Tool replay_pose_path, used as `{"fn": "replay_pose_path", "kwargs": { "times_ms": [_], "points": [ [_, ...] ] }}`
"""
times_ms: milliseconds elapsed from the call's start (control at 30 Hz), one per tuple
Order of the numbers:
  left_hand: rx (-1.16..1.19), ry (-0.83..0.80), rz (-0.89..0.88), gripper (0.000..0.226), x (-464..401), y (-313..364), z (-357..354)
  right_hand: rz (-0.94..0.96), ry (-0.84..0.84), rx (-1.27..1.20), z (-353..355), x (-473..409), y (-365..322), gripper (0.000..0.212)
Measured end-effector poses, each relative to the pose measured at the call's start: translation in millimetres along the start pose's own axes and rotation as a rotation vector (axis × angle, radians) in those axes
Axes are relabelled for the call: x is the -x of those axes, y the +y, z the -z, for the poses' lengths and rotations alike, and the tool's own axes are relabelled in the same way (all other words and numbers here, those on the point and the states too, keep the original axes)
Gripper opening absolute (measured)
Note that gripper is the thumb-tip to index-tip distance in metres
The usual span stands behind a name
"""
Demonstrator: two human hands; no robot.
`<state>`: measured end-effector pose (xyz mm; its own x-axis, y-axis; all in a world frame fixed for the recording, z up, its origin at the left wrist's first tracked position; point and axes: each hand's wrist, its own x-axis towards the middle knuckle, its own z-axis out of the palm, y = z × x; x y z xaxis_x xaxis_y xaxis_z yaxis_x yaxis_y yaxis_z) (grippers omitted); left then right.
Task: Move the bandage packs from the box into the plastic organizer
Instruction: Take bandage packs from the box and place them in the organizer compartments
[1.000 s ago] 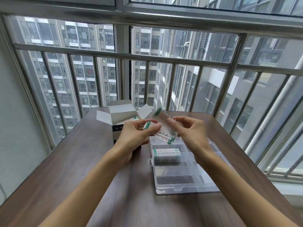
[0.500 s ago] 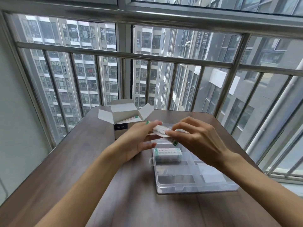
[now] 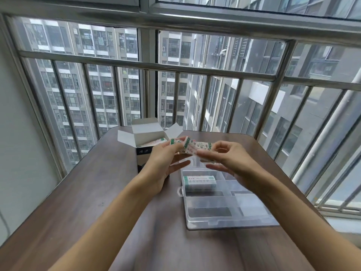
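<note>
i hold a small bundle of bandage packs (image 3: pixel 192 146) in the air between both hands, above the far end of the plastic organizer (image 3: pixel 224 218). my left hand (image 3: pixel 166 163) pinches the left end of the bundle with thumb and fingertips, and my right hand (image 3: pixel 232 161) pinches the right end, its other fingers loosely curled. the packs look fanned or a little spread, though blur keeps me from counting them.

the organizer lies open on the worktop (image 3: pixel 88 192), just right of centre. one stack of packs (image 3: pixel 199 180) already sits in its far left compartment; the nearer compartments look bare, as far as i can tell through the clear plastic.

the box (image 3: pixel 144 137) stands at the far side of the worktop with its flaps open, just left of my left hand, and at least one more pack (image 3: pixel 156 142) shows inside it.

so i judge the task partly done: one stack placed, one bundle in hand, and more left in the box.
</note>
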<state>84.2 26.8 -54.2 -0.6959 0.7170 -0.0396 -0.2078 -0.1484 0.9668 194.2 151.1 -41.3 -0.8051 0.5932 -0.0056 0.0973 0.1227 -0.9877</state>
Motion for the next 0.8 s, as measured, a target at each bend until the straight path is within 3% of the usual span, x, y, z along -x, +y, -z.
{"fn": "replay_pose_path", "kwargs": {
  "times_ms": [167, 333, 567, 800],
  "points": [
    [-0.119, -0.021, 0.062, 0.035, 1.8, 3.7, -2.9, 0.049, 0.000, 0.055, -1.3, 2.0, 2.7, 0.047],
    [-0.629, 0.076, -0.152, 0.058, -6.2, -8.2, 1.2, 0.144, -0.095, 0.104, 1.0, 4.8, 0.7, 0.030],
    [-0.653, -0.024, -0.179, 0.036, -1.9, -24.1, -10.5, 0.125, -0.149, 0.162, -19.1, -2.2, 11.1, 0.011],
    [-0.564, -0.047, -0.115, 0.012, -6.8, -17.0, -3.5, 0.156, -0.169, 0.339, 11.2, -10.9, 13.9, 0.022]
  ]
}}
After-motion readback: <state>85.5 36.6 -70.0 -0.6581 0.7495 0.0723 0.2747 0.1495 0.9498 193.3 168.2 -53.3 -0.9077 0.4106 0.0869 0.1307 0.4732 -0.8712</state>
